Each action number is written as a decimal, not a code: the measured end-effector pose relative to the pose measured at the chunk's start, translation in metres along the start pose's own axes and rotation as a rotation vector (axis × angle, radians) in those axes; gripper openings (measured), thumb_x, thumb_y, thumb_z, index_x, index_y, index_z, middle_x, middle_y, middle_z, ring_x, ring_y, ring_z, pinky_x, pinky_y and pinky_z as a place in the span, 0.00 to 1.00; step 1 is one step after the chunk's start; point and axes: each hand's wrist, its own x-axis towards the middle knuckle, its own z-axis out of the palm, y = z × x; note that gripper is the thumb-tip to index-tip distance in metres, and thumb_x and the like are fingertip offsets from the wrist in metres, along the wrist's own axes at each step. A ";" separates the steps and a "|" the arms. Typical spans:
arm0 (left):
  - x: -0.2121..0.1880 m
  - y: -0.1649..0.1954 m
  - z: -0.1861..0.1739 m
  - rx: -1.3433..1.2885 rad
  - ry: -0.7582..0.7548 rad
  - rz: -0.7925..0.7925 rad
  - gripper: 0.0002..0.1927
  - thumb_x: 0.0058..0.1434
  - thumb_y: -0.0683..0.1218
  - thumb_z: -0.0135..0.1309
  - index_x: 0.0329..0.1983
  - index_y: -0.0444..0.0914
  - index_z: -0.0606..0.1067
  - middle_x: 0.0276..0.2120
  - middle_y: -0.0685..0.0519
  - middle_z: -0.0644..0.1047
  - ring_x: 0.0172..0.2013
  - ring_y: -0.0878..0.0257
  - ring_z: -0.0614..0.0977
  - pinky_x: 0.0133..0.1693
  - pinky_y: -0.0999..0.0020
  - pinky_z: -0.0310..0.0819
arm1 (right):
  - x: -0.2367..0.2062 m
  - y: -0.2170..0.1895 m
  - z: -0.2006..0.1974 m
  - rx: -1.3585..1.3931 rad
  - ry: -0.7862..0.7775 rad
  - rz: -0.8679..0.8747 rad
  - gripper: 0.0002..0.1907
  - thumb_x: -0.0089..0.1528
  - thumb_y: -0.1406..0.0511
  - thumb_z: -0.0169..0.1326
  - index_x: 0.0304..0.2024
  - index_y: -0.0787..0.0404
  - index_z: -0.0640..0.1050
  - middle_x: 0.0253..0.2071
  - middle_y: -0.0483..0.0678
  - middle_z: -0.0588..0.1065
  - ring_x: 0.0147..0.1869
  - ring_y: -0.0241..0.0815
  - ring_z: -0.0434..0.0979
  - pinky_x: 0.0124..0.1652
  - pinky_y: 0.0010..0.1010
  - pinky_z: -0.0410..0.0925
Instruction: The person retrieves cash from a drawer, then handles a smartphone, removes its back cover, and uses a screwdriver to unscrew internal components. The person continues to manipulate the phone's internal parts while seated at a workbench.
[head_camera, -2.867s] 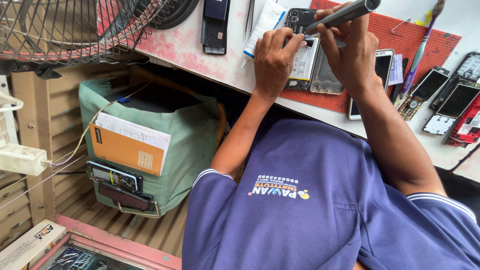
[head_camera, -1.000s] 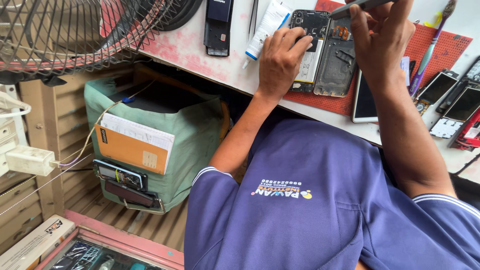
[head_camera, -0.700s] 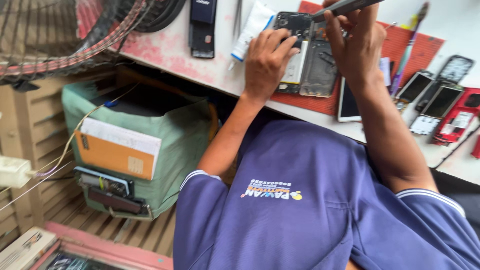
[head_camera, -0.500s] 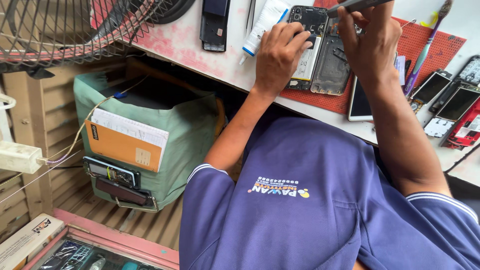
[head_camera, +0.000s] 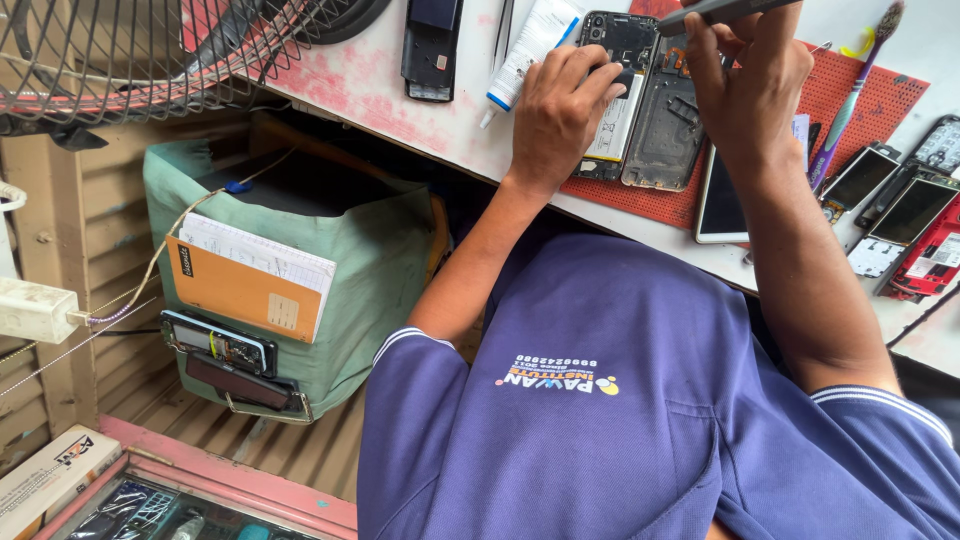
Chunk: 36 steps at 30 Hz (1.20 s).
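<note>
Left hand lies flat, fingers spread, pressing down on an opened phone with its back cover off; pale battery shows just past the fingertips. Phone rests on a red perforated mat on the desk.

Right hand hovers just beside the left, fingers closed round a dark slim tool. Tip is out of view; cannot tell where it touches.

Directly under the right hand: a detached grey phone frame, edge to edge with the opened phone. Near the right wrist, a dark-screened phone.

Handling, as judged: the phone is light, thin and stiff, but fragile once opened, with bare board, connectors and a battery that should not be bent or pierced. Smooth shell would likely slide on bare desk; the mat gives grip. Best held by the long side edges or pinned flat on the battery area, as now, away from the camera end.

Beyond the left hand: a white tube and another dark phone.
</note>
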 end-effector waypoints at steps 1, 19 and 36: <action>0.000 0.000 0.000 0.003 0.000 -0.002 0.11 0.61 0.49 0.64 0.45 0.42 0.82 0.45 0.61 0.78 0.51 0.64 0.77 0.53 0.66 0.73 | 0.000 0.000 0.000 -0.003 -0.001 -0.014 0.20 0.80 0.75 0.52 0.65 0.69 0.55 0.49 0.60 0.81 0.54 0.50 0.86 0.52 0.30 0.82; 0.020 0.002 -0.002 -0.037 0.036 -0.005 0.08 0.65 0.48 0.61 0.44 0.41 0.79 0.38 0.61 0.75 0.42 0.64 0.75 0.46 0.66 0.69 | 0.004 -0.011 -0.004 0.075 0.000 0.015 0.18 0.81 0.75 0.51 0.65 0.68 0.56 0.55 0.60 0.80 0.59 0.51 0.85 0.55 0.33 0.81; 0.067 0.012 0.009 -0.069 -0.003 0.043 0.06 0.60 0.44 0.62 0.35 0.42 0.75 0.36 0.57 0.72 0.42 0.60 0.76 0.45 0.60 0.69 | 0.010 -0.018 -0.003 0.137 0.059 0.065 0.19 0.79 0.77 0.52 0.64 0.69 0.56 0.56 0.60 0.80 0.57 0.47 0.85 0.53 0.30 0.80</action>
